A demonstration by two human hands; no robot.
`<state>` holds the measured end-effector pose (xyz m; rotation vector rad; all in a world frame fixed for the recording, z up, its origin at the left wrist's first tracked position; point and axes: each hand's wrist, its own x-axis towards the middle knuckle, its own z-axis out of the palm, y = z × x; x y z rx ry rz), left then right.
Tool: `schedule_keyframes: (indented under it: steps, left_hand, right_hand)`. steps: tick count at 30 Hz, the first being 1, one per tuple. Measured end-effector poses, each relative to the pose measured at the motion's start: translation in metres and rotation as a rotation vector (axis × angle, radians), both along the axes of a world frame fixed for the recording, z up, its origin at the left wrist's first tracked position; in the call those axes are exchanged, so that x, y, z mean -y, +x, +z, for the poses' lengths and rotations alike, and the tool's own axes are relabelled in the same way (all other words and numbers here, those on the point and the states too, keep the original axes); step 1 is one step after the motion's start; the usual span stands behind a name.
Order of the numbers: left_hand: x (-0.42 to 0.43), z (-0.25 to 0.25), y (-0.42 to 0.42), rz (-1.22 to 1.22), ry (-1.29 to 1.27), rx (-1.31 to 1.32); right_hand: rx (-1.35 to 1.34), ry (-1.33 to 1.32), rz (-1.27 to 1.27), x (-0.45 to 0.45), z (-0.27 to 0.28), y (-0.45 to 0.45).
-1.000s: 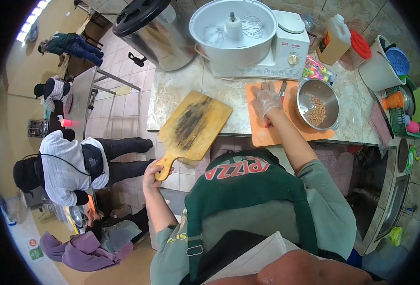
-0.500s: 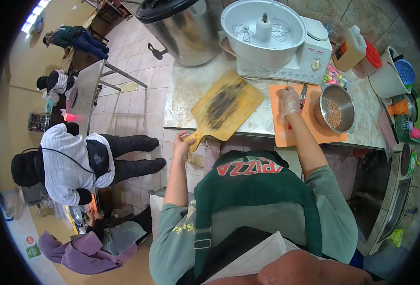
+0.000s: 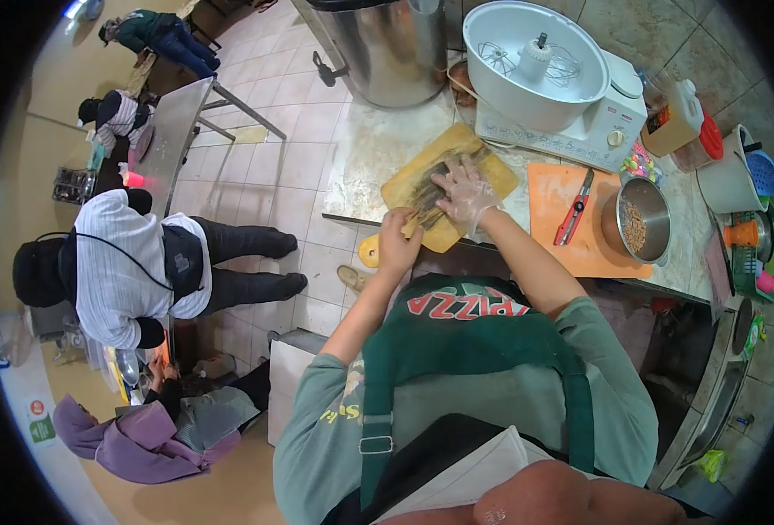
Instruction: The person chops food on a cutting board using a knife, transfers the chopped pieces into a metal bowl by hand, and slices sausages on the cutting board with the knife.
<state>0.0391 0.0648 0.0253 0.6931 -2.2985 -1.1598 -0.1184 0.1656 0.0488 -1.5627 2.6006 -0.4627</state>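
A yellow cutting board (image 3: pixel 492 175) with a dark patch across its middle lies near the counter edge, its handle towards me. Spread over that patch is my right hand (image 3: pixel 467 197), open and in a clear plastic glove. My bare left hand (image 3: pixel 398 245) is at the handle end of the board, with fingers bent together at the surface; what they pinch, if anything, is too small to make out. Right of the board, a red and black utility knife (image 3: pixel 574 210) rests on an orange cutting mat (image 3: pixel 549 188). Overlapping that mat is a steel bowl (image 3: pixel 654 197) with small brown nuts or beans.
A white stand mixer (image 3: pixel 535 122) and a large steel urn (image 3: pixel 387 52) stand behind the board. A jug (image 3: pixel 674 118) and a white bucket (image 3: pixel 726 175) are at the right. Several people work at the left, one in a white top (image 3: pixel 120 262).
My right hand has moved left from the orange mat onto the yellow board, uncovering the knife. My left hand has left the board's handle and moved up onto its near end.
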Motion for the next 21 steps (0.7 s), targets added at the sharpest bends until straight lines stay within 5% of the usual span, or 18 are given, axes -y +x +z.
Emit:
schedule_keyframes:
  steps: [4, 6, 8, 10, 14, 21]
  left_hand:
    - [0.000, -0.007, -0.010, -0.089, -0.014, -0.011]
    - [0.001, -0.005, -0.019, -0.119, 0.027, 0.017]
    - [-0.001, 0.002, -0.032, -0.125, 0.042, 0.013]
    - [0.000, 0.003, -0.047, -0.130, 0.056, 0.011]
    - [-0.001, 0.000, -0.077, -0.179, -0.059, 0.004]
    - [0.003, -0.007, -0.096, -0.188, 0.102, 0.185]
  right_hand:
    - [0.216, -0.225, -0.101, -0.017, 0.023, -0.015]
    - [0.034, -0.314, -0.283, -0.048, -0.026, -0.034]
    - [0.033, -0.042, -0.614, -0.080, -0.001, -0.037]
    - [-0.105, -0.048, -0.844, -0.109, 0.007, -0.037]
    - [-0.302, 0.110, -1.032, -0.154, -0.026, -0.047]
    - [0.171, 0.202, -1.088, -0.167, -0.018, -0.043]
